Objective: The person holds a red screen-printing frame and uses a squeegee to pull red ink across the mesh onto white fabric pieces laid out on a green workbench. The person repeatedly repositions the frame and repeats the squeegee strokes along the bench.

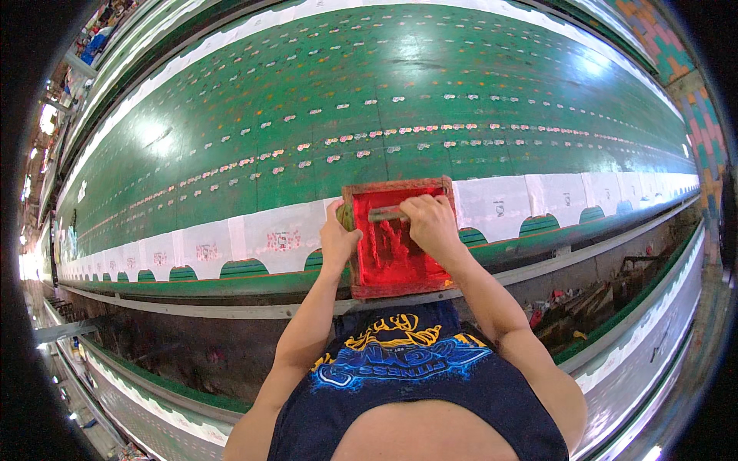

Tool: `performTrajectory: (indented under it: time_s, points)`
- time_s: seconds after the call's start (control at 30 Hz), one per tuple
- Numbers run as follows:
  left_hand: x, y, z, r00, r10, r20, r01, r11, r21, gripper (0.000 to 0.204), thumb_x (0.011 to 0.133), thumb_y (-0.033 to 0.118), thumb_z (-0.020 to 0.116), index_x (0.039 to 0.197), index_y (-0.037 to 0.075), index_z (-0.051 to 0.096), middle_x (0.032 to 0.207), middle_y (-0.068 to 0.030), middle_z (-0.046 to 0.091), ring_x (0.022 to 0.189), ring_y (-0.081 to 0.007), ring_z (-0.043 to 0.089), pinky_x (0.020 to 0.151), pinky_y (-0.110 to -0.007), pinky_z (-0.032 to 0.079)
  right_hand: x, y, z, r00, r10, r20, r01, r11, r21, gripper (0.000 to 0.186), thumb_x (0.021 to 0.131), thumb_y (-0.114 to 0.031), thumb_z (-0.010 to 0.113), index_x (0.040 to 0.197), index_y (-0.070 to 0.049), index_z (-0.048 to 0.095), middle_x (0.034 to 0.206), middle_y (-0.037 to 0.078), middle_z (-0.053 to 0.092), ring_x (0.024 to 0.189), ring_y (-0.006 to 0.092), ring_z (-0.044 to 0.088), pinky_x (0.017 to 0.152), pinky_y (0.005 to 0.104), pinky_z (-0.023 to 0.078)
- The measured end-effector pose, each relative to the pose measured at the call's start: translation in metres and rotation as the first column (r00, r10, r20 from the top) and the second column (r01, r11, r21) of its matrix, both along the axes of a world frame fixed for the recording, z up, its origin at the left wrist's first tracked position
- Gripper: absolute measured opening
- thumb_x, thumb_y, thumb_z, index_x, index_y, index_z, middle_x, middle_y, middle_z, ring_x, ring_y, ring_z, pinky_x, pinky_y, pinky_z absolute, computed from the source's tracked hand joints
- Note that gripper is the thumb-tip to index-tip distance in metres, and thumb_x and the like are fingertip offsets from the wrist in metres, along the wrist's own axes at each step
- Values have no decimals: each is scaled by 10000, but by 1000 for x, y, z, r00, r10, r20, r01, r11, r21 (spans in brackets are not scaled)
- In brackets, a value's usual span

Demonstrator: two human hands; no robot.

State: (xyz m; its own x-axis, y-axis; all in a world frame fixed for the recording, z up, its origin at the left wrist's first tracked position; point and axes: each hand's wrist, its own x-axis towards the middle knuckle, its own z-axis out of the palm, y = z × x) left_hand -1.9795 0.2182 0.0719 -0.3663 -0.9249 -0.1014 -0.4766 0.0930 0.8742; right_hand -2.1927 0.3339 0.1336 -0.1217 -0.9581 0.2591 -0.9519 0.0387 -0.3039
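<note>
A wooden-edged screen printing frame [396, 292] lies over the white fabric strip at the table's near edge, with wet red ink [400, 265] spread across its mesh. My left hand [338, 240] is closed around the frame's left side, next to a green patch on that edge. In my right hand [432, 227] is a squeegee [384, 214], gripped at its right end and lying across the upper part of the mesh. My right fingers partly hide the squeegee. The fabric directly under the frame is hidden.
A long green printing table [323, 92] stretches left and right, dotted with rows of small printed marks. White fabric pieces [254, 238] with scalloped edges line its near side, those on the left bearing pink prints. A metal rail [231, 311] runs along the near edge, close to my body.
</note>
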Motion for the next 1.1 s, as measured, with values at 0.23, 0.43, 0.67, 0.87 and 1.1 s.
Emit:
performTrajectory:
  time_s: [0.23,0.43,0.67,0.87,1.1]
  points:
    - [-3,2,2,996,-8,86,5,999,44,840,709,75,795,1481,102,465,1176,-272,735,1114,-484,703,975,-513,551,29,56,-12,999,25,-40,-24,999,34,227,837,-102,652,1056,-107,710,1098,31,731,1052,231,669,889,464,461]
    - [0,0,-4,998,-39,48,36,997,65,840,716,77,793,1482,88,451,1268,-288,688,1176,-499,662,1006,-528,528,27,71,3,997,66,32,-69,993,100,147,828,-96,662,964,-123,710,1002,45,748,981,251,693,857,479,472]
    - [-1,1,1,997,-78,-6,78,994,76,818,741,38,767,1489,73,438,1280,-285,673,1202,-495,640,1042,-519,509,-8,-12,-17,997,-72,9,72,997,10,195,838,-81,648,1013,-116,726,1015,59,750,987,272,693,849,481,475]
    - [-3,1,-12,998,-45,50,46,999,-18,798,742,41,752,1481,76,452,1295,-281,669,1235,-489,629,1069,-518,500,48,87,-10,999,-34,-38,33,999,-27,240,843,-137,661,1076,-109,716,1078,39,740,1020,233,681,897,469,479]
    - [-10,11,24,997,16,71,-15,1000,-7,795,709,36,753,1458,105,494,1212,-241,723,1138,-447,702,994,-496,544,28,96,1,999,-1,37,2,1000,-7,244,837,-119,654,1070,-107,727,1090,19,747,1028,217,684,908,448,484]
